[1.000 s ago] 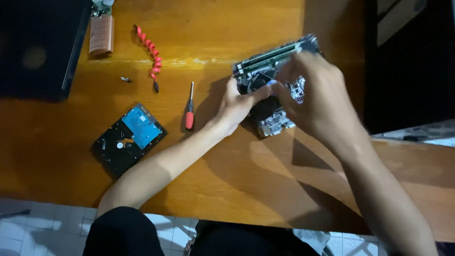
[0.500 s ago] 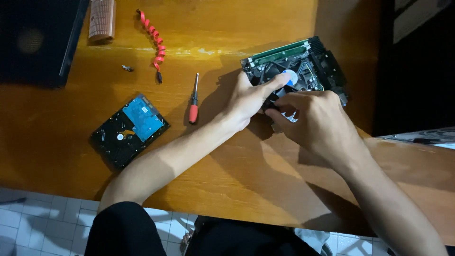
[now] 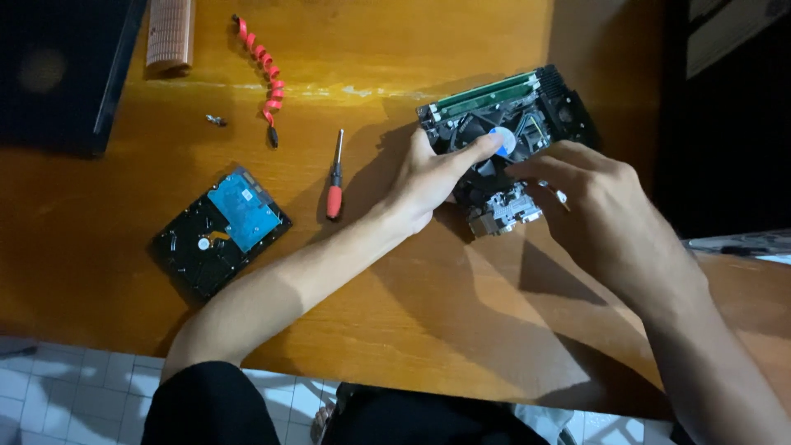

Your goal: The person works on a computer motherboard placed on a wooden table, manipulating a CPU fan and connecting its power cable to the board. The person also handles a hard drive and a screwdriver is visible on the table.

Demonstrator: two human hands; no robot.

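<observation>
A black computer mainboard [image 3: 548, 103] with a fan and green memory sticks lies flat on the wooden table [image 3: 395, 288] at the upper right. My left hand [image 3: 432, 177] grips its left edge, the index finger stretched onto the fan hub. My right hand [image 3: 601, 206] rests on the board's near edge, fingers bent over the silver port block [image 3: 503, 214].
A red-handled screwdriver [image 3: 334, 177] lies left of my left hand. A hard drive [image 3: 218, 231] with a blue board sits at the left. A red coiled cable [image 3: 264, 70], a small screw [image 3: 216, 120], a ribbed brown object [image 3: 169, 33] and a dark case [image 3: 58, 66] lie at the back.
The mainboard went from tilted up on edge to lying flat. My left index finger has moved onto the fan hub, and my right hand has slid down to the near edge.
</observation>
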